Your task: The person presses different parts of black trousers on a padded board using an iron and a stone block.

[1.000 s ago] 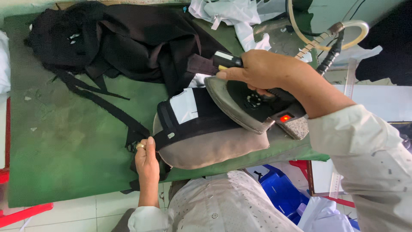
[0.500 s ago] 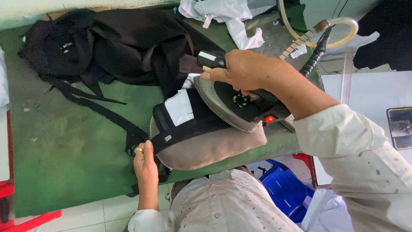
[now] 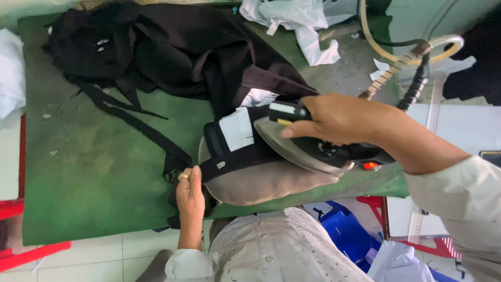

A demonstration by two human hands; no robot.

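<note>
Head view only. No open containers in sight; a blue bin (image 3: 347,235) shows under the desk edge at 5 o'clock, contents can't tell.

Right hand (image 3: 334,119) is wrapped tight round the handle of an iron (image 3: 302,149), soleplate tilted, lying on a black garment (image 3: 172,49) where it drapes over a grey pad (image 3: 261,183). Red light on the iron's rear at 3 o'clock. Hose (image 3: 402,55) loops off from the iron toward 1 o'clock.

Left hand (image 3: 190,196), ring on a finger, pinches the garment's hem at the pad's left end, approx 7 o'clock, pulling it flat. White label (image 3: 237,129) sits on the cloth just left of the iron's tip.

Desk (image 3: 94,172) has a green cover, worn and stained. Bulk of the garment is heaped at 11–12 o'clock, straps trailing down toward the hand. White cloth (image 3: 297,21) at 12 o'clock, apart from the iron.

Desk's left half is bare green, lots of room there. Near edge runs just past the pad; white floor tiles below, red frame (image 3: 31,253) at 8 o'clock.
</note>
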